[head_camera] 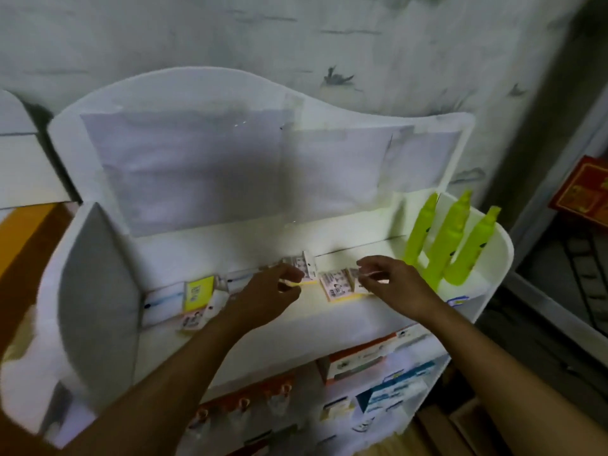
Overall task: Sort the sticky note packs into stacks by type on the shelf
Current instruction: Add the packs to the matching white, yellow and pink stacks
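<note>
The small printed sticky note pack with a yellow edge sits mid-shelf, pinched in my left hand, while my right hand at its 3 o'clock curls on the matching yellow-edged stack. I should square the pack above that stack before lowering. The bright yellow pack at 9 o'clock on the white shelf belongs apart.

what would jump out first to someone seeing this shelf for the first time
Three bright lime-green bottles stand at the right end of the white shelf. At its middle, the left hand and right hand reach small sticky note packs, and a yellow pack lies toward the left.
</note>
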